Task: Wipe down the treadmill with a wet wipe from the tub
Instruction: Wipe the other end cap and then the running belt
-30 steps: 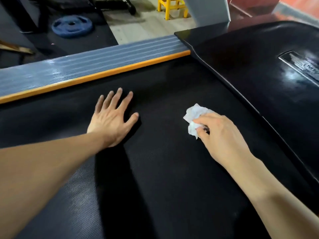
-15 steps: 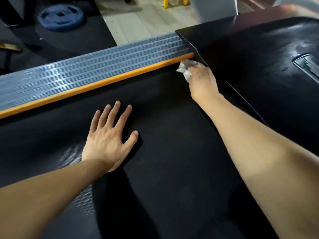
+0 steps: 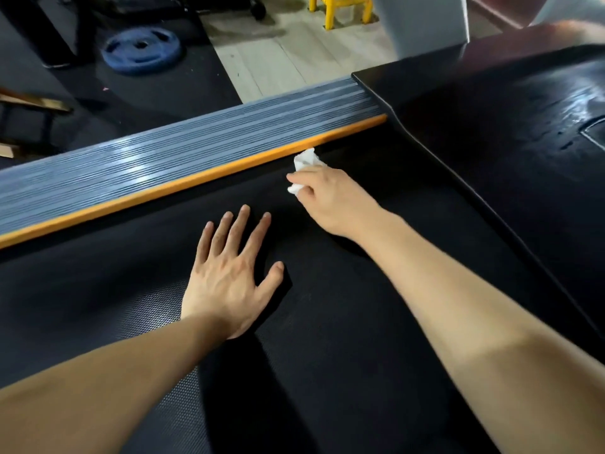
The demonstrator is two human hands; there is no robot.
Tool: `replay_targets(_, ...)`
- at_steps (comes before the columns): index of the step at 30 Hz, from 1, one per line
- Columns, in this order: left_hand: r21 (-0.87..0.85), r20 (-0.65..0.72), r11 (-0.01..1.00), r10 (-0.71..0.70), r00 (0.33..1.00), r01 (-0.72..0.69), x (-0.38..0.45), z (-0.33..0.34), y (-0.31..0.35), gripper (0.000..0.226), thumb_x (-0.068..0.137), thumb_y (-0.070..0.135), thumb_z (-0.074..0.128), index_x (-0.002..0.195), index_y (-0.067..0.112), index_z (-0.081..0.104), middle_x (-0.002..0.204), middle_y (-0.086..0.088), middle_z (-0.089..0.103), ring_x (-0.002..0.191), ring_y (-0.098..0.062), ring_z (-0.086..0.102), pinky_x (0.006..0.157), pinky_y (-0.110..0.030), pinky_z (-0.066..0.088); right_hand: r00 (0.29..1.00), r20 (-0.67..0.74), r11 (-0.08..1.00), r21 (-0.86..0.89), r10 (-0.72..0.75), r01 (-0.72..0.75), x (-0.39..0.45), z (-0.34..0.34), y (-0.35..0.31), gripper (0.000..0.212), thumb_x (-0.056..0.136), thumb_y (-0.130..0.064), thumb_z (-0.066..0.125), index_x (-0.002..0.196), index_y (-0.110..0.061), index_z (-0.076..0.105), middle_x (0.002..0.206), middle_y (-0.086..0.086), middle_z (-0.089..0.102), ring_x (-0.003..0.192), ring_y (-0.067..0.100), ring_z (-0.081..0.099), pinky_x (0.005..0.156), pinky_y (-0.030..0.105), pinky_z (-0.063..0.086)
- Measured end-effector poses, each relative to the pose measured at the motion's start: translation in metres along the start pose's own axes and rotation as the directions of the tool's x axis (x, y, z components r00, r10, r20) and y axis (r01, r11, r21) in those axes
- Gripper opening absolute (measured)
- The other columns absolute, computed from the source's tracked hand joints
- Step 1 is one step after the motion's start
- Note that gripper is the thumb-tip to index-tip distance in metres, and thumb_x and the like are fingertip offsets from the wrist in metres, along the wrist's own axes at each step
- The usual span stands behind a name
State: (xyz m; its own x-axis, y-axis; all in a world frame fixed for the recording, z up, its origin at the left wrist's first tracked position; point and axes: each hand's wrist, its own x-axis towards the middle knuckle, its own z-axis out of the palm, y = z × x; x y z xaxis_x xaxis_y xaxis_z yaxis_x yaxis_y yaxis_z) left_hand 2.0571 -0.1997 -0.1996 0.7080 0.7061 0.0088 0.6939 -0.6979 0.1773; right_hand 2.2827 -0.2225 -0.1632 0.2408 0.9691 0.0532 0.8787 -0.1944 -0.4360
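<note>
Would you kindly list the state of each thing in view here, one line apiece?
Left hand: flat on the belt, fingers spread, holding nothing.
Right hand: gripping the wipe, down on the belt.
Wet wipe: crumpled, beside the orange strip.
Treadmill belt: black, textured.
Orange strip: intact, along the belt edge.
Motor cover: glossy, streaked.
Weight plate: lying flat on the floor.

We saw pale wood-plank floor at top centre, bordered on left by dark rubber matting. Blue weight plate lay flat on matting. Yellow stool stood on planks near top edge, only legs in view. Grey panel rose just right of stool. Wooden pieces sat at far left. Light was soft, even.
</note>
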Motion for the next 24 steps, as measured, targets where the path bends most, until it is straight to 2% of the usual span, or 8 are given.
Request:
replay_targets(2,-0.001,-0.002,1.000,-0.002,1.000,0.002,-0.001,-0.001,0.000,0.074,0.095,0.069,0.015,0.162,0.039,0.001,0.171,0.003,-0.005,0.157,-0.016,-0.011,0.128,-0.043,-0.002,0.998,0.065,1.000,0.013,-0.013,0.012,-0.001,-0.021,0.008,0.038,0.103,-0.018,0.046,0.138,-0.015,0.060,0.147,0.006,0.049,0.132,0.023,0.048,0.109,0.032,0.038)
replay_targets(4,-0.008,-0.004,1.000,0.005,1.000,-0.005,-0.001,-0.001,0.001,0.074,0.096,0.069,0.015,0.162,0.039,0.001,0.171,0.003,-0.005,0.157,-0.015,-0.012,0.128,-0.043,-0.002,0.997,0.078,0.991,-0.133,-0.006,0.016,-0.002,-0.022,0.009,0.034,0.102,-0.020,0.050,0.132,-0.017,0.064,0.140,0.009,0.047,0.121,0.023,0.053,0.103,0.032,0.044)
replay_targets(8,-0.020,-0.010,1.000,-0.007,1.000,0.006,-0.001,-0.001,0.002,0.074,0.095,0.069,0.016,0.162,0.040,0.002,0.171,0.004,-0.004,0.156,-0.014,-0.012,0.128,-0.043,-0.003,0.985,-0.165,0.900,-0.418,0.058,-0.123,-0.003,-0.003,-0.009,0.015,0.094,-0.017,0.059,0.105,-0.017,0.070,0.110,0.008,0.060,0.097,0.027,0.056,0.081,0.035,0.043)
replay_targets(13,-0.030,-0.017,1.000,-0.004,1.000,0.004,-0.001,-0.002,0.002,0.075,0.094,0.069,0.016,0.162,0.040,0.002,0.171,0.004,-0.004,0.157,-0.015,-0.012,0.128,-0.043,-0.002,0.977,-0.211,0.954,-0.291,0.004,-0.067,0.005,0.001,-0.011,0.033,0.087,-0.005,0.061,0.118,-0.011,0.056,0.104,0.011,0.064,0.095,0.031,0.059,0.080,0.039,0.044)
replay_targets(16,-0.024,-0.020,1.000,0.002,1.000,-0.003,-0.001,-0.001,0.001,0.075,0.095,0.068,0.018,0.162,0.039,0.003,0.171,0.003,-0.002,0.157,-0.017,-0.009,0.128,-0.044,0.000,0.933,-0.353,0.950,-0.260,0.073,-0.173,0.016,-0.026,0.022,0.019,0.087,-0.009,0.053,0.104,-0.019,0.055,0.090,0.005,0.061,0.085,0.028,0.056,0.079,0.040,0.044)
replay_targets(18,-0.030,-0.032,1.000,0.001,0.999,-0.002,-0.001,0.000,0.000,0.075,0.095,0.068,0.019,0.162,0.039,0.005,0.171,0.002,0.001,0.157,-0.017,-0.006,0.128,-0.044,0.001,0.938,-0.321,0.936,-0.269,0.134,-0.226,0.010,-0.032,0.040,0.015,0.091,-0.001,0.051,0.097,-0.013,0.058,0.092,0.010,0.060,0.086,0.029,0.055,0.080,0.039,0.042)
replay_targets(21,-0.041,-0.029,0.999,0.006,1.000,-0.007,-0.001,0.000,0.001,0.075,0.095,0.068,0.020,0.162,0.038,0.008,0.171,0.001,0.003,0.158,-0.017,-0.004,0.128,-0.044,0.002,0.949,-0.276,0.914,-0.326,0.154,-0.243,-0.003,-0.021,0.047,0.025,0.101,-0.017,0.045,0.107,-0.001,0.064,0.099,0.015,0.064,0.094,0.032,0.060,0.078,0.036,0.041)
replay_targets(24,-0.042,-0.029,0.999,0.005,1.000,-0.007,-0.001,0.000,0.000,0.075,0.095,0.068,0.020,0.162,0.038,0.009,0.171,0.001,0.003,0.158,-0.017,-0.004,0.128,-0.044,0.002,0.936,-0.300,0.916,-0.291,0.186,-0.275,-0.003,-0.019,0.050,0.033,0.103,-0.029,0.046,0.102,-0.003,0.067,0.097,0.013,0.064,0.092,0.028,0.061,0.070,0.032,0.038)
